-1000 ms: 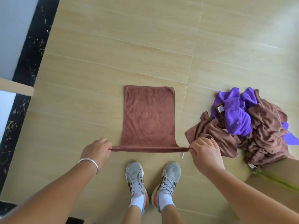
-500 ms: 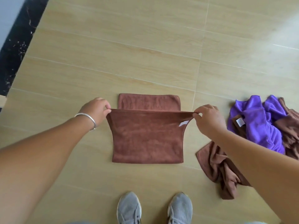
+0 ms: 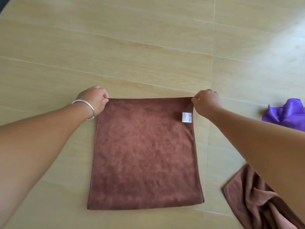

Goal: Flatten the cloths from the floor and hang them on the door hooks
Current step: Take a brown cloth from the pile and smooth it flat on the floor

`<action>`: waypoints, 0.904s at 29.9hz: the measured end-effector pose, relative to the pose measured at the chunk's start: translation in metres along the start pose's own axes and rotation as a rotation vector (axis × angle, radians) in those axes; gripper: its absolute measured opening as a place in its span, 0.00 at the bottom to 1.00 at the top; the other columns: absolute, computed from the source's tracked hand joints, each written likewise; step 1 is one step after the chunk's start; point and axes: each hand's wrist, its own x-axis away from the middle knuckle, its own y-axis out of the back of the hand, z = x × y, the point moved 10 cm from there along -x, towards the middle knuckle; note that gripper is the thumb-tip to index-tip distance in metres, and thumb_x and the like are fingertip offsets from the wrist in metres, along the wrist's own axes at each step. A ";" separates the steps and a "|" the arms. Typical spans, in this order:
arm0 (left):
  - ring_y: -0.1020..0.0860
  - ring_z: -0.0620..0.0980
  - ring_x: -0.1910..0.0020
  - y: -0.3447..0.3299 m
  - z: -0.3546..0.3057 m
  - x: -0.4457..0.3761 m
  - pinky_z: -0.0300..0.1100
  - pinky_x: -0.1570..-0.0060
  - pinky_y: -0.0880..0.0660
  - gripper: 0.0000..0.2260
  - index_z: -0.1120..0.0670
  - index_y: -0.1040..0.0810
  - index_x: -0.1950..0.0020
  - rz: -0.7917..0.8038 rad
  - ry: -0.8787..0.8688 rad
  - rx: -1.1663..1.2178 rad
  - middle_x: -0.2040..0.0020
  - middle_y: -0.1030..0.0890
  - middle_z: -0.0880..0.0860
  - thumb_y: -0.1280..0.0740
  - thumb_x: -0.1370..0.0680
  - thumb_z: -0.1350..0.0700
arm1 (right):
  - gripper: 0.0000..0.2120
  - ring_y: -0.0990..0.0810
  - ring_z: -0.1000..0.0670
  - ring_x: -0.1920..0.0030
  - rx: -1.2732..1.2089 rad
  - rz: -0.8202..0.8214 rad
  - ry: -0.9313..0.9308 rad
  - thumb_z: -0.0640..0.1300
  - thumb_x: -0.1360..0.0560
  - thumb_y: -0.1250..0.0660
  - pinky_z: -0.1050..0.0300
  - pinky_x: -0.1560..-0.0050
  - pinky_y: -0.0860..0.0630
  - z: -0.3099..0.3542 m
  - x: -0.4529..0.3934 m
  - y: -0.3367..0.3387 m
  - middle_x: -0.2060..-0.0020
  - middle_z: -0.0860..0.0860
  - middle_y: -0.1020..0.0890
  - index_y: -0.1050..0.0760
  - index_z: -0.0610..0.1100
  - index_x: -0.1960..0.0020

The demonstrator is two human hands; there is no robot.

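A brown cloth (image 3: 145, 154) lies folded in half and flat on the tan floor, with a white label (image 3: 187, 117) near its far right corner. My left hand (image 3: 94, 100), with a silver bangle on the wrist, pinches the far left corner. The far right corner is pinched by my right hand (image 3: 206, 101). Both hands hold the top edge down at the far side of the cloth.
A crumpled brown cloth (image 3: 257, 202) lies at the lower right, partly under my right arm. A purple cloth (image 3: 287, 114) shows at the right edge. Tan wood-look floor tiles (image 3: 132, 47) stretch beyond the hands.
Both hands carried the near edge of the brown cloth forward over itself to the far edge, so the cloth now lies folded in half. The camera came lower and closer.
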 end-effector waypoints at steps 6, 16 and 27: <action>0.26 0.61 0.42 -0.010 -0.011 0.010 0.53 0.48 0.27 0.14 0.53 0.25 0.41 -0.200 -0.013 0.043 0.38 0.27 0.56 0.33 0.26 0.62 | 0.16 0.30 0.42 0.38 -0.044 -0.108 -0.065 0.43 0.26 0.41 0.48 0.39 0.31 -0.002 -0.009 -0.021 0.41 0.45 0.25 0.24 0.48 0.40; 0.50 0.55 0.23 -0.094 -0.050 0.101 0.59 0.27 0.52 0.33 0.45 0.49 0.22 -0.068 -0.188 -0.142 0.21 0.49 0.55 0.53 0.25 0.33 | 0.29 0.42 0.44 0.25 0.236 -0.076 0.662 0.62 0.22 0.47 0.41 0.25 0.46 0.060 0.101 -0.089 0.25 0.47 0.38 0.39 0.50 0.25; 0.58 0.52 0.23 -0.081 -0.039 0.027 0.58 0.27 0.60 0.35 0.41 0.58 0.23 -0.044 -0.169 -0.192 0.21 0.58 0.52 0.63 0.27 0.27 | 0.33 0.52 0.44 0.23 0.440 0.001 0.541 0.66 0.22 0.62 0.42 0.24 0.54 0.070 0.047 -0.090 0.22 0.45 0.49 0.52 0.50 0.21</action>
